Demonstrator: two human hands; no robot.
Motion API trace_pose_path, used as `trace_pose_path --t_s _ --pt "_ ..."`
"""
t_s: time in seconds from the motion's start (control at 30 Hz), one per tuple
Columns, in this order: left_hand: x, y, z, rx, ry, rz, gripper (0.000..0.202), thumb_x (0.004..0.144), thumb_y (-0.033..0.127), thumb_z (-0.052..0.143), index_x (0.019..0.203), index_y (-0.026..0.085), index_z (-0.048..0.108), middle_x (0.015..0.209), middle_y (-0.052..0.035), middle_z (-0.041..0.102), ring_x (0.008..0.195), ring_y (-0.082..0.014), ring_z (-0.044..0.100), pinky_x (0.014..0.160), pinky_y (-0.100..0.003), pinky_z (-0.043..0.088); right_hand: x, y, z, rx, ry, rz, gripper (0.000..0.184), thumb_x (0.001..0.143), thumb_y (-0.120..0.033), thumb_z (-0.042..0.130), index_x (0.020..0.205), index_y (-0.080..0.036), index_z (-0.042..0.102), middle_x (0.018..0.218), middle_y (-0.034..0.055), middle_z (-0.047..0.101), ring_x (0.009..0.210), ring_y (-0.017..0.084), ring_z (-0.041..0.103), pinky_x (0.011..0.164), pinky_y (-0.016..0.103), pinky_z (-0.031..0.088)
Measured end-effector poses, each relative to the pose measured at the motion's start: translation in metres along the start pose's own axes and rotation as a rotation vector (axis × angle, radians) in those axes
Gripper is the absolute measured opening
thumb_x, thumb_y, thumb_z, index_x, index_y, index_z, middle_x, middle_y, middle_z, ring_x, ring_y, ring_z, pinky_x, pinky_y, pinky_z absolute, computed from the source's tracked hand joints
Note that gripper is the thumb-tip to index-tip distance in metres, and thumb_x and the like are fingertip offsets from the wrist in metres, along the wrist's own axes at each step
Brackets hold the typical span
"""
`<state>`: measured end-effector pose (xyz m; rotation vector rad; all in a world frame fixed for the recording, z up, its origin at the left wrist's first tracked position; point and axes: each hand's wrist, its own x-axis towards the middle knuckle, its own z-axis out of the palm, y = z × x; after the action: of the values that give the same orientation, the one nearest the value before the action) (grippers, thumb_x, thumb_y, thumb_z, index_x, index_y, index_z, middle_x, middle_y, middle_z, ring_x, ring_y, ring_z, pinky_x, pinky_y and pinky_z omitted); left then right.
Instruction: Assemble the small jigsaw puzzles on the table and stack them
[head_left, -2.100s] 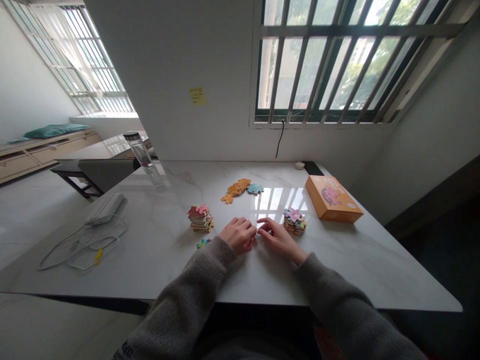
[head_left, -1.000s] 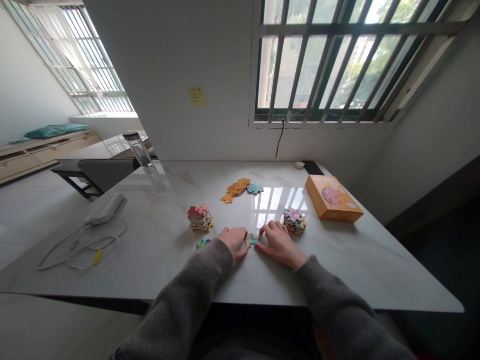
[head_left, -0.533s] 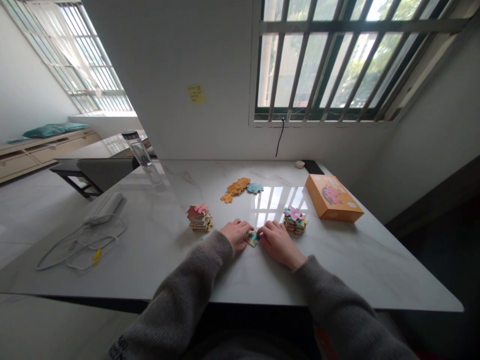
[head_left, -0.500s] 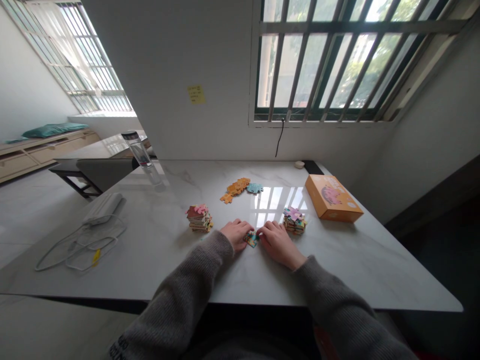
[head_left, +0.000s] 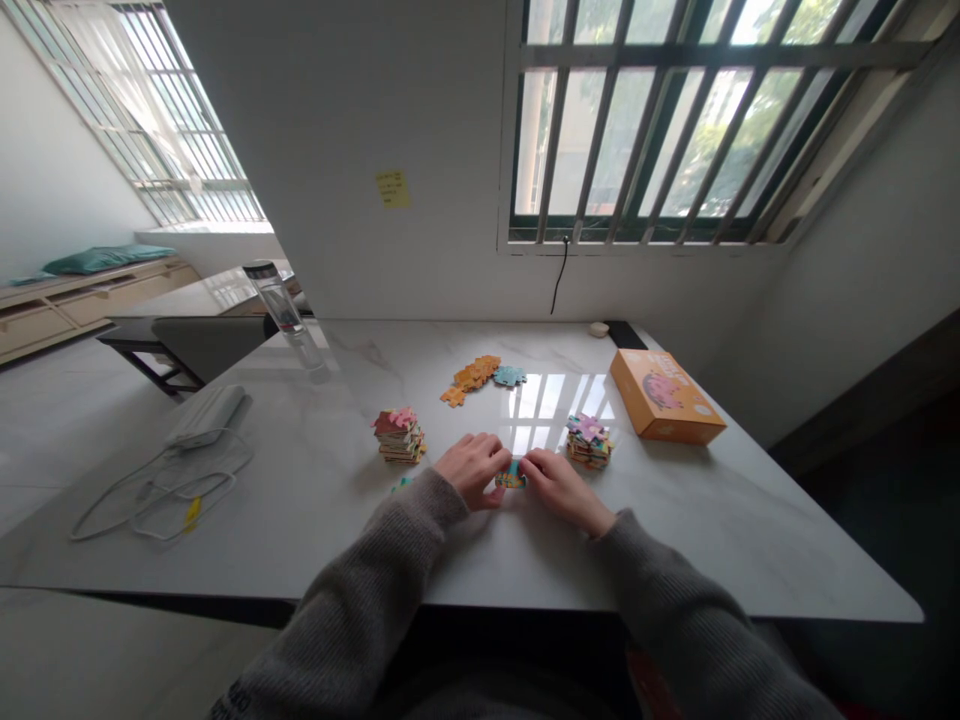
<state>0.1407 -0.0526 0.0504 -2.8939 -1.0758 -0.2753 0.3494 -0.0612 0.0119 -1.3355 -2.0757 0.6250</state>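
Observation:
Between my two hands are small teal and yellow puzzle pieces [head_left: 511, 474], low over the white table near its front. My left hand [head_left: 474, 470] grips them from the left, thumb below and fingers curled above. From the right, my right hand [head_left: 561, 485] pinches the other side with thumb and forefinger. Whether this is one piece or more, I cannot tell. A stack of puzzle pieces [head_left: 399, 437] with a pink one on top stands beyond my left hand. Another stack [head_left: 589, 441], topped by a purple piece, is just beyond my right hand.
Orange puzzle pieces [head_left: 477, 375] and light-blue pieces [head_left: 510, 376] lie farther back. An orange box [head_left: 667, 396] sits at the right. To the left are a white device [head_left: 206, 417] with a cable and a clear bottle [head_left: 274, 298]. A green piece [head_left: 402, 483] shows by my left sleeve.
The puzzle pieces between my hands have turned to lie more level. My left hand has shifted its grip, and both hands have drawn slightly closer around them.

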Motion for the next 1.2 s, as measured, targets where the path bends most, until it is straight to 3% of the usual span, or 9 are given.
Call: trace_pose_path --t_s 0.2,0.3,0.47,0.6,0.73,1.0,1.2 --pt "-0.007 0.001 -0.001 -0.123 0.073 -0.004 0.026 0.078 0.027 0.065 0.102 0.020 0.056 0.112 -0.0082 0.062 0.102 -0.0248 0.056 0.090 -0.037 0.045 0.000 0.001 -0.002 0.241 -0.054 0.054 0.039 0.097 -0.043 0.043 0.070 -0.019 0.055 0.066 -0.0007 0.055 0.065 0.015 0.050 0.059 0.026 0.039" --pt "-0.020 -0.003 -0.003 -0.184 0.129 -0.029 0.022 0.080 0.022 0.062 0.102 0.021 0.057 0.114 -0.0064 0.065 0.107 -0.0241 0.056 0.093 -0.037 0.044 -0.002 -0.004 -0.004 0.259 -0.058 0.055 0.037 0.098 -0.044 0.041 0.078 -0.019 0.060 0.073 0.0006 0.058 0.071 0.017 0.053 0.065 0.028 0.042" --pt "-0.073 -0.026 -0.016 -0.270 0.231 -0.123 0.016 0.087 0.023 0.057 0.103 0.023 0.059 0.118 -0.0051 0.067 0.113 -0.0220 0.056 0.103 -0.039 0.042 -0.006 -0.012 -0.006 0.183 -0.037 0.012 0.028 0.098 -0.037 0.045 0.111 -0.020 0.063 0.084 0.0026 0.063 0.077 0.018 0.058 0.073 0.030 0.046" --pt "-0.120 -0.045 -0.017 -0.295 0.264 -0.211 0.017 0.092 0.024 0.054 0.107 0.024 0.062 0.122 -0.0063 0.066 0.116 -0.0226 0.056 0.105 -0.040 0.044 -0.007 -0.015 -0.004 0.088 -0.045 -0.055 0.024 0.097 -0.028 0.048 0.115 -0.019 0.061 0.080 0.0019 0.061 0.076 0.018 0.058 0.076 0.031 0.046" --pt "-0.146 -0.054 -0.003 -0.348 0.269 -0.282 0.019 0.092 0.025 0.054 0.108 0.024 0.063 0.122 -0.0069 0.065 0.116 -0.0234 0.057 0.105 -0.042 0.046 -0.008 -0.017 -0.002 0.042 -0.048 -0.078 0.026 0.096 -0.023 0.049 0.119 -0.019 0.059 0.081 0.0024 0.061 0.079 0.019 0.058 0.079 0.033 0.046" --pt "-0.155 -0.055 0.019 -0.386 0.313 -0.320 0.019 0.087 0.024 0.057 0.104 0.020 0.062 0.124 -0.0112 0.059 0.116 -0.0265 0.055 0.105 -0.045 0.045 -0.009 -0.016 -0.001 0.045 -0.051 -0.097 0.028 0.095 -0.019 0.048 0.121 -0.019 0.057 0.085 0.0031 0.061 0.082 0.019 0.057 0.080 0.034 0.045" --pt "-0.147 -0.055 0.020 -0.365 0.253 -0.292 0.048 0.081 0.028 0.065 0.127 0.022 0.053 0.127 -0.0103 0.061 0.116 -0.0289 0.055 0.103 -0.046 0.044 -0.010 -0.016 0.000 0.044 -0.053 -0.110 0.028 0.093 -0.018 0.050 0.120 -0.020 0.058 0.086 0.0035 0.061 0.082 0.019 0.057 0.080 0.035 0.045"
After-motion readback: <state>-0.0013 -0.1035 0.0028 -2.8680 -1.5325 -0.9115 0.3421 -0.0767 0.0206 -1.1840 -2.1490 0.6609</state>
